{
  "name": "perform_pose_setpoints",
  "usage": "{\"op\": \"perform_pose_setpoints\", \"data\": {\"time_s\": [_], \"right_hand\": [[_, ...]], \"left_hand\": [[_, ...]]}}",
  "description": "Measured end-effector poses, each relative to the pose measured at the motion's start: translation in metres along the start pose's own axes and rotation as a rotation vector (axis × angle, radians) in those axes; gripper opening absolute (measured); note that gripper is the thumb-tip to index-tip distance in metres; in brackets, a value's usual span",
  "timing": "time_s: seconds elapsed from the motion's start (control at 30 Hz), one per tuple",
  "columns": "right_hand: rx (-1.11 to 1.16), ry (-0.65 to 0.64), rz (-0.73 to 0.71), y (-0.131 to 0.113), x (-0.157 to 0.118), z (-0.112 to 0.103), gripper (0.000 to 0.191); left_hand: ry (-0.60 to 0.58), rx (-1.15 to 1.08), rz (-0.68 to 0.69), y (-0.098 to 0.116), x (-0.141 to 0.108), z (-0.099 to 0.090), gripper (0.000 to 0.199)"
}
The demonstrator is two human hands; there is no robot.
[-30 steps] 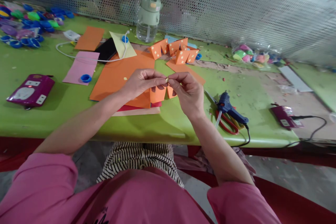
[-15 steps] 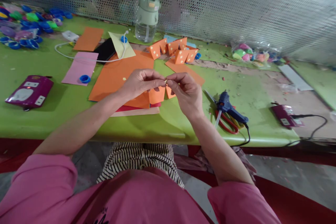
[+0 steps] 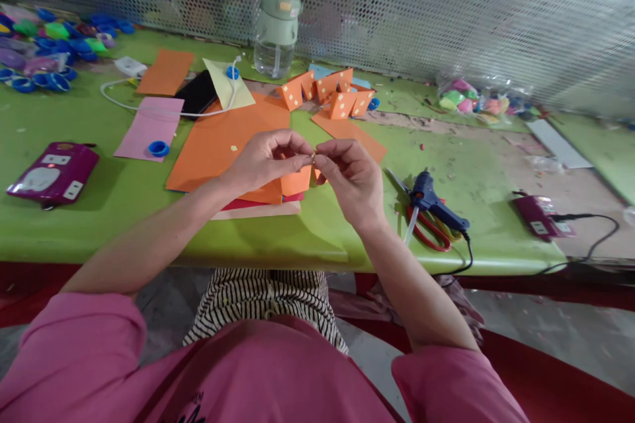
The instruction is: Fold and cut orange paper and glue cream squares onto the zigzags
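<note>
My left hand (image 3: 268, 157) and my right hand (image 3: 351, 178) meet fingertip to fingertip above the table. Pinched between both thumbs and forefingers is a tiny pale yellow piece (image 3: 313, 156), mostly hidden by the fingers; it looks like a paper scrap. Just under the hands stands a folded orange paper piece (image 3: 296, 182), partly covered by them. Large orange sheets (image 3: 213, 152) lie beneath my left hand, with a small yellow bit (image 3: 233, 148) on top. Farther back, folded orange strips with pale yellow dots (image 3: 342, 104) stand on the table.
A blue glue gun (image 3: 430, 197) lies over red-handled scissors (image 3: 430, 232) at right. Purple power sockets (image 3: 54, 175) sit at left, others (image 3: 538, 215) at right. A water bottle (image 3: 278, 26) stands by the mesh panel. Pink paper (image 3: 149, 122) holds a blue cap (image 3: 159, 149).
Both hands stay nearly in place, fingertips shifting slightly around the tiny piece. My right hand's fingers now cover more of the folded orange paper below. The view has moved a little.
</note>
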State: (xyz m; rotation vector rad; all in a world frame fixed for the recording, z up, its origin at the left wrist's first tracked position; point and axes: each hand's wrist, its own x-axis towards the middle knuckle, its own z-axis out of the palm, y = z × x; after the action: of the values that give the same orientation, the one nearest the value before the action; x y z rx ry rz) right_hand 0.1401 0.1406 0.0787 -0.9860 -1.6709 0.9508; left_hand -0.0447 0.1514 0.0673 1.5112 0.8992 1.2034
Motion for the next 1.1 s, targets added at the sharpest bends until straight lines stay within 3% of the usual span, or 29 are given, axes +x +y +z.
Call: {"op": "perform_pose_setpoints", "data": {"time_s": [0.23,0.4,0.87,1.1], "right_hand": [[-0.126,0.058,-0.133,0.0,-0.003,0.0,0.007],[-0.163,0.072,-0.145,-0.004,-0.004,0.001,0.008],[-0.19,0.022,-0.114,-0.012,-0.007,0.002,0.008],[-0.257,0.063,-0.15,-0.008,-0.008,0.003,0.008]], "left_hand": [[-0.036,-0.059,-0.016,0.0,0.001,0.0,0.031],[-0.025,-0.055,-0.066,0.002,0.001,0.0,0.029],[-0.021,-0.067,-0.028,0.004,0.001,0.0,0.016],[-0.051,-0.103,-0.033,0.002,0.001,0.0,0.013]]}}
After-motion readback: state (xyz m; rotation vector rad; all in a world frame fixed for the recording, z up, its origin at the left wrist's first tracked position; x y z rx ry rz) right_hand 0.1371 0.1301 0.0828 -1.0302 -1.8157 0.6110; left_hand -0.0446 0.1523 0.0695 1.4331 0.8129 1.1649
